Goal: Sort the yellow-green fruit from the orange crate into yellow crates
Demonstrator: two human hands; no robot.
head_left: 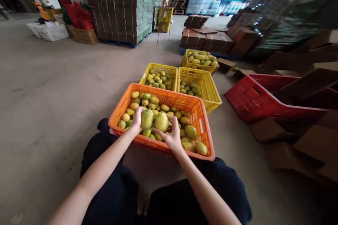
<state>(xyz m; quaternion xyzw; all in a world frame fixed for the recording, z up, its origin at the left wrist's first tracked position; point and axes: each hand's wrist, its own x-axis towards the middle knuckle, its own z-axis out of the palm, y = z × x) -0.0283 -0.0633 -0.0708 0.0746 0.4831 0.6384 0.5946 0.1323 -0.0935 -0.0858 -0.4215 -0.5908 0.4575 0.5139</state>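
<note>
An orange crate (169,95) full of yellow-green fruits stands before my knees. Above its middle, my left hand (137,119) holds a large green fruit (147,119), with the fingers along its left side. My right hand (172,130) grips a second, yellower-green fruit (161,121) from the right, thumb below and fingers at its far side. The two held fruits are side by side and look to be touching. Smaller fruits lie beneath and around them in the crate.
Behind the orange crate stand yellow crates (204,76) with more fruits. A red crate (243,100) and loose cardboard boxes (314,140) are on the right. Farther back are a wrapped pallet stack (116,7), flattened cardboard (206,38) and a wicker basket (83,36).
</note>
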